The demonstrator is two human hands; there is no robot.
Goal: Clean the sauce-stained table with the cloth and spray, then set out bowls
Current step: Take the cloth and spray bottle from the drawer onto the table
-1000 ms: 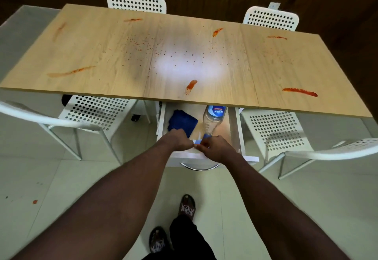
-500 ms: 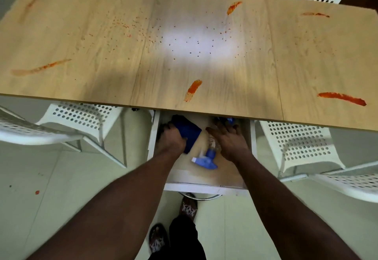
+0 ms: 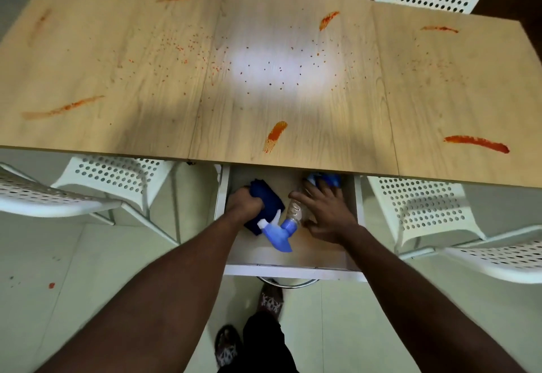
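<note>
The sauce-streaked desk [image 3: 264, 79] overhung the back of an open drawer [image 3: 293, 268]. At the drawer's left, the left hand [image 3: 245, 202] gripped the dark blue cloth [image 3: 271, 199]. The right hand [image 3: 328, 211] lay spread on the spray bottle [image 3: 294, 211], which lay on its side, trigger toward the person and base under the desk edge, so it likely had to slide forward before lifting.

Pretty dim overall, one blown-out glare patch mid table [image 3: 381, 94], shadow near its front edge, fisheye bend at borders, shoes [image 3: 271, 299] blurry.
</note>
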